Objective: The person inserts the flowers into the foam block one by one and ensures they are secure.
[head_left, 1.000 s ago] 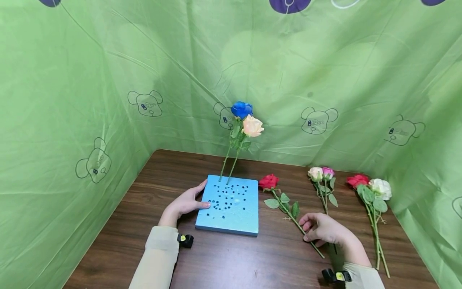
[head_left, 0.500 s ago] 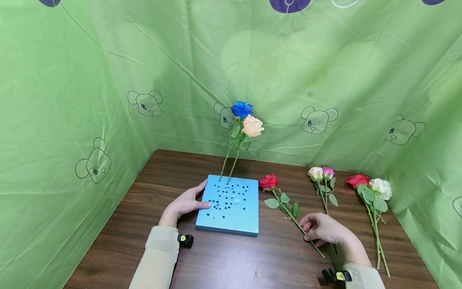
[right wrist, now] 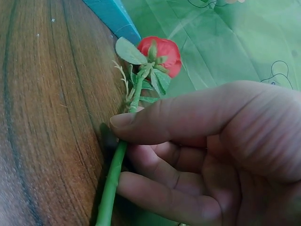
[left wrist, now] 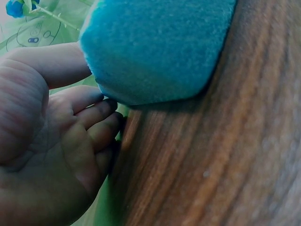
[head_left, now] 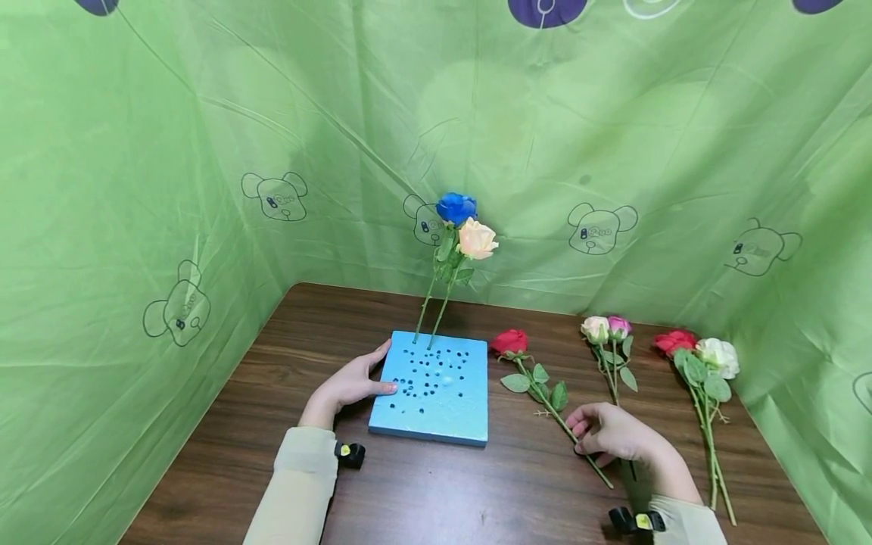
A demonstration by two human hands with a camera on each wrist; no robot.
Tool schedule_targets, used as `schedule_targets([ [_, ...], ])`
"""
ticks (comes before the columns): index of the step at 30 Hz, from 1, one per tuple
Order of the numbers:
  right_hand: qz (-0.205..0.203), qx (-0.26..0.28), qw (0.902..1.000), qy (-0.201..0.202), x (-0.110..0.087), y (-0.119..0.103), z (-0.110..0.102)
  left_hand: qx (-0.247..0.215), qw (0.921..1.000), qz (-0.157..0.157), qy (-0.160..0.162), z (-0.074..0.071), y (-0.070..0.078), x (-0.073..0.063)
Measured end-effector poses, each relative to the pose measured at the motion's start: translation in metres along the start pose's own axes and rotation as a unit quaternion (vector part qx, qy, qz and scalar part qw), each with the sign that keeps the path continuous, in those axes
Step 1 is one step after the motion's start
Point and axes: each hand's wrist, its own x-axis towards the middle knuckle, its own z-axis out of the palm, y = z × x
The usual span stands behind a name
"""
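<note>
A blue foam block (head_left: 436, 420), pierced with many small holes, lies on the table. My left hand (head_left: 350, 381) grips its left side, thumb on top and the other fingers at the edge. In the left wrist view the block's side (left wrist: 155, 56) shows close to the curled fingers. A red rose (head_left: 509, 342) lies slantwise right of the block, its flower near the block's right edge. My right hand (head_left: 616, 433) pinches the lower stem between thumb and fingers; the green stem (right wrist: 111, 188) shows in the right wrist view. A blue rose (head_left: 456, 208) and a peach rose (head_left: 477, 239) stand in the block's back holes.
On the right of the brown wooden table (head_left: 436, 507) lie a pale rose (head_left: 596, 329) and a pink rose (head_left: 618, 327), partly behind my right hand. Farther right lie another red rose (head_left: 676, 341) and a white rose (head_left: 718, 357). Green cloth (head_left: 341, 151) surrounds the table.
The red rose's flower and leaves have shifted very slightly to the right. Both hands stay in place, and the block has not moved.
</note>
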Motion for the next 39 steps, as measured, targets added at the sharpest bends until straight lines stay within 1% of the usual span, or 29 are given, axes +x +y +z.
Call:
schedule_targets([
  [5,-0.003,0.012,0.9999,-0.004,-0.001,0.000,-0.002,0.001,1.0000,0.002,0.000,0.000,0.000,0.000],
  [13,-0.030,0.041,0.9986,-0.015,-0.002,-0.005,-0.007,-0.002,1.0000,-0.001,0.001,0.000,0.000,0.000],
  [19,-0.063,0.061,0.9961,-0.011,0.000,-0.009,-0.007,-0.004,1.0000,-0.003,0.000,0.000,-0.001,0.000],
  [22,-0.088,0.066,0.9939,-0.005,0.002,-0.012,-0.006,-0.004,1.0000,-0.003,-0.001,0.000,-0.001,0.000],
  [26,-0.121,0.078,0.9893,0.024,0.008,-0.016,-0.001,-0.003,1.0000,-0.004,0.001,0.000,-0.001,0.000],
  [28,-0.135,0.088,0.9855,0.052,0.014,-0.018,0.005,-0.004,1.0000,-0.004,0.001,0.000,0.000,0.000],
  [30,-0.152,0.105,0.9794,0.081,0.022,-0.021,0.013,-0.004,1.0000,-0.004,0.001,0.000,0.001,0.000],
  [33,-0.185,0.133,0.9664,0.120,0.036,-0.027,0.029,-0.004,1.0000,-0.003,0.001,0.001,0.001,-0.001],
  [36,-0.217,0.157,0.9530,0.142,0.051,-0.035,0.046,-0.003,1.0000,-0.003,0.001,0.001,0.002,-0.001],
  [39,-0.236,0.174,0.9415,0.166,0.064,-0.044,0.061,-0.004,1.0000,-0.002,0.001,0.001,0.002,0.000],
])
